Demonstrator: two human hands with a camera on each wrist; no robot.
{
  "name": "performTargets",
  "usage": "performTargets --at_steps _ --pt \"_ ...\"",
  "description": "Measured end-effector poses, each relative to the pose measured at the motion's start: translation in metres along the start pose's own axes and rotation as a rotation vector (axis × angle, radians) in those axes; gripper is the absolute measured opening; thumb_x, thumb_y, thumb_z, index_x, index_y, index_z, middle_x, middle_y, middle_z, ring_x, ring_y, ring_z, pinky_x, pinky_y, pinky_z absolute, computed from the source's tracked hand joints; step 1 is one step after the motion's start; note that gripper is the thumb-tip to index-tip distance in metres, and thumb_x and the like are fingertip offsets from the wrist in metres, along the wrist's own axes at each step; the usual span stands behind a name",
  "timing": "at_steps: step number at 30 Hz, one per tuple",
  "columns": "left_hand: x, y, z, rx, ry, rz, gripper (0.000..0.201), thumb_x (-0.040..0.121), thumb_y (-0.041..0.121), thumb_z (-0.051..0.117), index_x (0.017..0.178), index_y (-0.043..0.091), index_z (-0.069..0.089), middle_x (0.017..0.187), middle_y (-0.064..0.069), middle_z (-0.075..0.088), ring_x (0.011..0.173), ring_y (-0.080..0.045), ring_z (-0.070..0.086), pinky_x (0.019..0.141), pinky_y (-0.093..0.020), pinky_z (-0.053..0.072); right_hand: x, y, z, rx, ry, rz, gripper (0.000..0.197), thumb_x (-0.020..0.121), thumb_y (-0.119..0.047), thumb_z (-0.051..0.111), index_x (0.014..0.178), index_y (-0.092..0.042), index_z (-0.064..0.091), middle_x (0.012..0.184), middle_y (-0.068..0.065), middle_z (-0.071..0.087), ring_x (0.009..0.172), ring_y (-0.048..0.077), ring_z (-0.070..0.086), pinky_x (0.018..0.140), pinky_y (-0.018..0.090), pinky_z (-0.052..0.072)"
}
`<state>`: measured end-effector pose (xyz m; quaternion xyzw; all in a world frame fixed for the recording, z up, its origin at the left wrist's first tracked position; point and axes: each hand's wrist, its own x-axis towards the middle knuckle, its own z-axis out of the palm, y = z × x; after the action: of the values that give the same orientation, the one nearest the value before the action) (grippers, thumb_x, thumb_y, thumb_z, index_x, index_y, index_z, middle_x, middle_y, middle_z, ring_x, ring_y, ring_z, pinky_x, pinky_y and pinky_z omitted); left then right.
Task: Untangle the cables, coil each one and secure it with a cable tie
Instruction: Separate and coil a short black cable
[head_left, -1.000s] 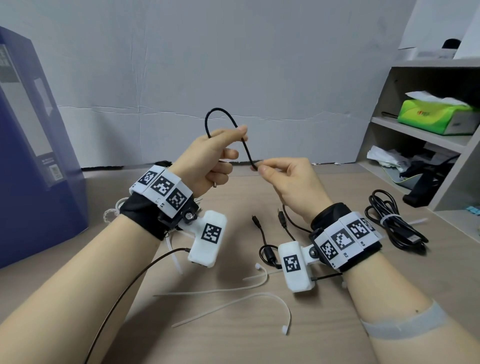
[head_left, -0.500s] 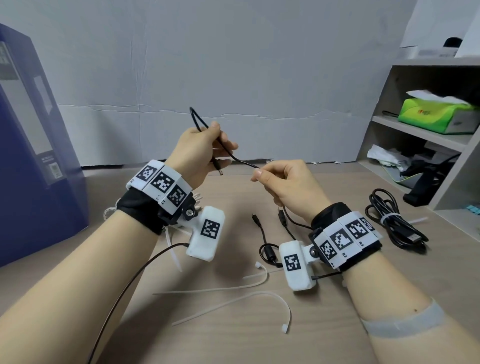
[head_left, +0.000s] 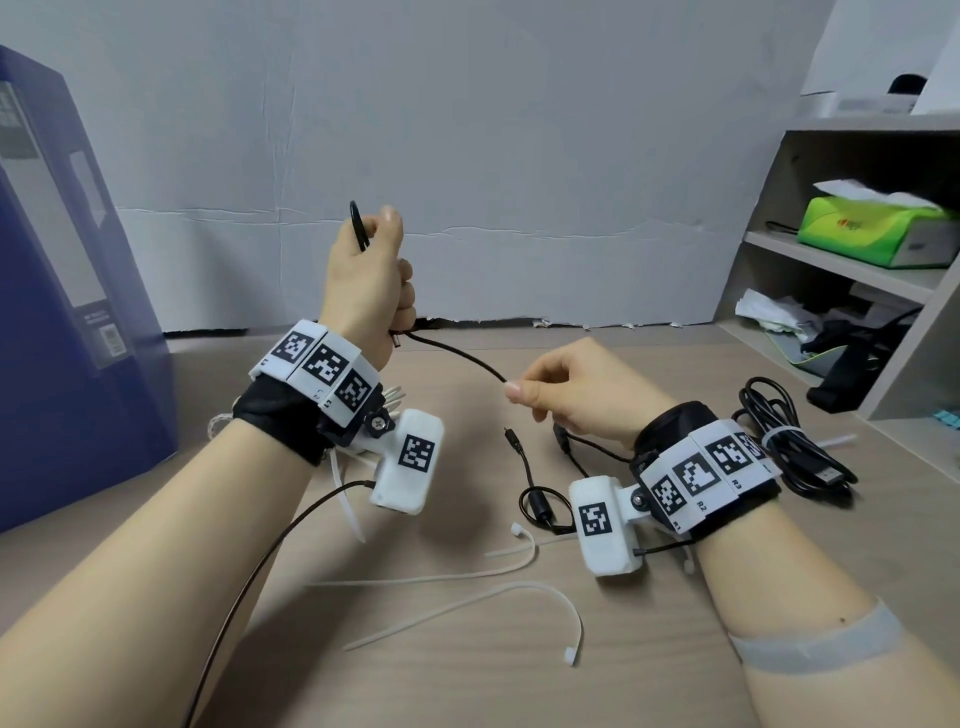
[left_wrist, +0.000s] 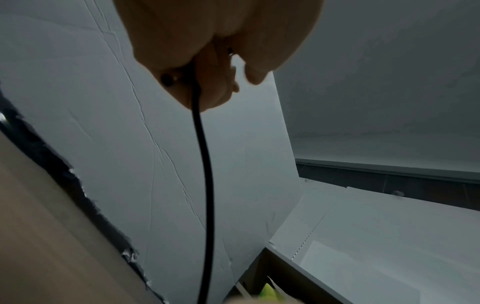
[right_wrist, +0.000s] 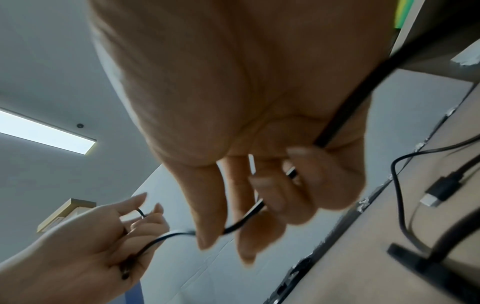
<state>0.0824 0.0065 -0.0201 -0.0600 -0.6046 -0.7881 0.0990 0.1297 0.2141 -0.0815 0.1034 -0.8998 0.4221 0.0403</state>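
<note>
Both hands hold one black cable above the bench.

The left hand (head_left: 370, 291), centre left of the frame, curls its fingers round a small loop of the cable (head_left: 457, 356) (its plug pokes out below the fist). The right hand (head_left: 582, 395) pinches the cable lower right. White cable ties (head_left: 467, 603) lie near the bottom; a tied bundle (head_left: 789, 447) rests far right.

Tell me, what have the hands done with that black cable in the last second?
The left hand rose and turned upright, folding its loop of black cable down to a small bend above the fist, the plug end now poking out below. The right hand sank toward the table, still pinching the cable, so more of it spans between them. The bundled cable and loose cable ties stayed put.
</note>
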Motion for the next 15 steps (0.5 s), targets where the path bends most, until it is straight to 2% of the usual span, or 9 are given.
performTargets --at_steps 3,5,7,10,13,15 --pt "0.002 0.007 -0.006 0.019 -0.007 -0.066 0.052 0.090 0.072 0.049 0.073 0.024 0.038 0.060 0.006 0.024 0.052 -0.014 0.012 0.041 -0.020 0.013 -0.002 0.002 -0.004 -0.069 -0.073 0.025 0.025 0.094 -0.034 0.068 0.082 -0.014 0.075 0.052 -0.009 0.057 0.042 0.004 0.041 0.053 0.026 0.034" --pt "0.003 0.008 -0.010 0.019 -0.015 -0.117 0.060 0.086 0.082 0.041 0.067 0.026 0.032 0.063 0.005 0.023 0.060 -0.018 0.010 0.043 -0.023 0.010 -0.001 0.003 -0.005 -0.064 -0.022 0.017 0.023 0.094 -0.032 0.068 0.078 -0.016 0.075 0.045 -0.014 0.050 0.041 0.001 0.040 0.055 0.025 0.033" --pt "0.005 0.006 -0.010 0.030 -0.029 -0.141 0.059 0.091 0.079 0.034 0.066 0.025 0.030 0.064 0.003 0.022 0.060 -0.018 0.009 0.045 -0.023 0.008 0.002 0.004 -0.005 -0.034 0.096 0.000 0.022 0.093 -0.031 0.069 0.075 -0.019 0.073 0.043 -0.018 0.049 0.041 0.000 0.043 0.057 0.026 0.033" --pt "0.005 0.000 -0.005 0.059 -0.068 -0.166 0.059 0.098 0.070 0.030 0.065 0.022 0.034 0.057 0.004 0.024 0.044 -0.012 0.014 0.039 -0.018 0.011 0.006 0.005 -0.007 0.068 0.268 -0.048 0.017 0.092 -0.025 0.072 0.080 -0.013 0.073 0.044 -0.020 0.051 0.043 -0.001 0.045 0.057 0.024 0.036" --pt "0.001 -0.005 0.001 0.122 -0.175 -0.187 0.058 0.098 0.070 0.032 0.066 0.021 0.036 0.054 0.005 0.025 0.040 -0.010 0.016 0.037 -0.015 0.013 0.005 0.002 -0.007 0.184 0.306 -0.114 0.014 0.092 -0.021 0.072 0.086 -0.008 0.074 0.048 -0.017 0.053 0.047 0.001 0.043 0.054 0.020 0.037" --pt "-0.003 -0.009 0.006 0.200 -0.283 -0.207 0.058 0.096 0.073 0.033 0.068 0.022 0.038 0.055 0.005 0.028 0.042 -0.010 0.017 0.038 -0.015 0.014 0.004 -0.001 -0.005 0.222 0.291 -0.165 0.011 0.092 -0.019 0.073 0.084 -0.010 0.074 0.050 -0.016 0.054 0.048 0.002 0.044 0.052 0.016 0.036"
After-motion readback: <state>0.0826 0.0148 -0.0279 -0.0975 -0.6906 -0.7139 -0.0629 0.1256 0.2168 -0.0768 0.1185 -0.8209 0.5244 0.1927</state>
